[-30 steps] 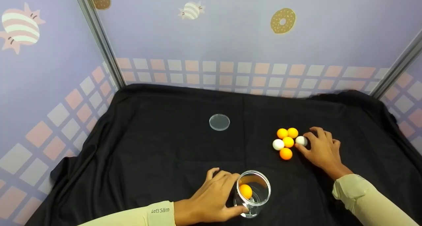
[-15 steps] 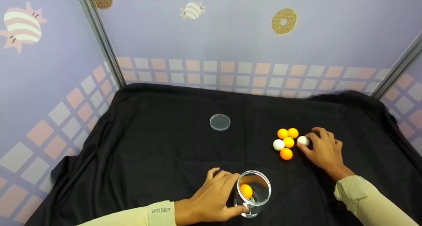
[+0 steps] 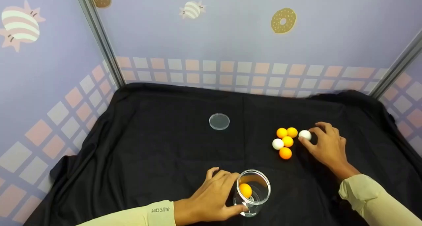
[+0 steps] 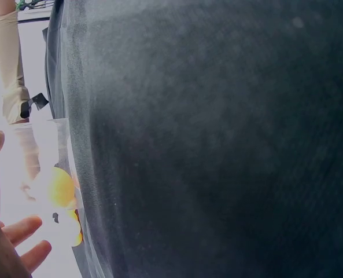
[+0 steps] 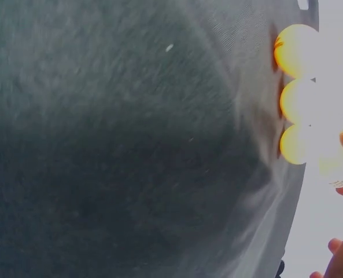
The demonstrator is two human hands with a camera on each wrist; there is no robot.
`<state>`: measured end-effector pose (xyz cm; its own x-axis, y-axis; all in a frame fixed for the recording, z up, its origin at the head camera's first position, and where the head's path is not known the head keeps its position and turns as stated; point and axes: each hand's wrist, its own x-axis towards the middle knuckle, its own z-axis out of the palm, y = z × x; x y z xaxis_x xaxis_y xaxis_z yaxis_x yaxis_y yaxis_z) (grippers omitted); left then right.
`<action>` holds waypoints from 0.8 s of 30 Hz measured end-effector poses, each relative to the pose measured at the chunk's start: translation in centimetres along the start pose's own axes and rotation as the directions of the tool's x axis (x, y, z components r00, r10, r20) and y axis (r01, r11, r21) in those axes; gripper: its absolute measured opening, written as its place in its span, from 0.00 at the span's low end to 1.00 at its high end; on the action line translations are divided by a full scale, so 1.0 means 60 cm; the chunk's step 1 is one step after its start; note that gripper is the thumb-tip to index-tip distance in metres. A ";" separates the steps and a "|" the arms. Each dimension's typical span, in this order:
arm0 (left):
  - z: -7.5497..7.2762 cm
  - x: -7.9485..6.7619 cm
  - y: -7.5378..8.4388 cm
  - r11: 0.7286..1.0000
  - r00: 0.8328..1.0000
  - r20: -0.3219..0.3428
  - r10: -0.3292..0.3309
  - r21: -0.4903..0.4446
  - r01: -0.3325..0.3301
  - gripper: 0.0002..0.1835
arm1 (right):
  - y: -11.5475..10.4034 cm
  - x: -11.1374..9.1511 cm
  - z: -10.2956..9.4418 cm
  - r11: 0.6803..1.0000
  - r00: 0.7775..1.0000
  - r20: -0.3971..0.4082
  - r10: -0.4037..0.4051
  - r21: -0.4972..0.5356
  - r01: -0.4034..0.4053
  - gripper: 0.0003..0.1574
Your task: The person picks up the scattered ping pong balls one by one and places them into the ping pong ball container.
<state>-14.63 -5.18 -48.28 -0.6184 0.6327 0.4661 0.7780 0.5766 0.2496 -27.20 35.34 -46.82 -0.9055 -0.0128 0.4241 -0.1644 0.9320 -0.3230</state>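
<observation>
Fingers (image 3: 316, 131) and thumb of the right hand (image 3: 329, 149) pinch a white ball (image 3: 305, 135), just beside the orange balls (image 3: 287, 141), at their right. From these fingers, the clear jar (image 3: 262, 198) lies to the left and on the near side, its long axis upright, mouth up. Left hand (image 3: 212, 198) is closer, gripping the jar; one orange ball (image 3: 245, 190) rests inside.

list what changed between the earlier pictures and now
The right hand moved the white ball it pinches slightly up and rightward in the head view, possibly lifting it. The left hand on the jar, the orange ball inside, clear disc and five clustered balls stayed put.
</observation>
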 end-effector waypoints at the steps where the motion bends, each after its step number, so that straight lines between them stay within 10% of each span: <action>1: 0.000 0.000 0.000 1.000 1.000 0.000 0.002 -0.001 -0.002 0.40 | -0.005 0.000 -0.002 1.000 1.000 -0.006 -0.006 0.008 0.006 0.33; 24: -0.003 0.004 0.000 1.000 1.000 0.006 0.008 0.002 -0.008 0.40 | -0.114 -0.014 -0.034 0.953 0.949 -0.139 -0.283 0.072 0.294 0.21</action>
<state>-14.74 -5.14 -48.01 -0.6130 0.6405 0.4627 0.7826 0.5728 0.2439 -24.51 29.72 -43.22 -0.7587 -0.2254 0.6112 -0.4515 0.8583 -0.2440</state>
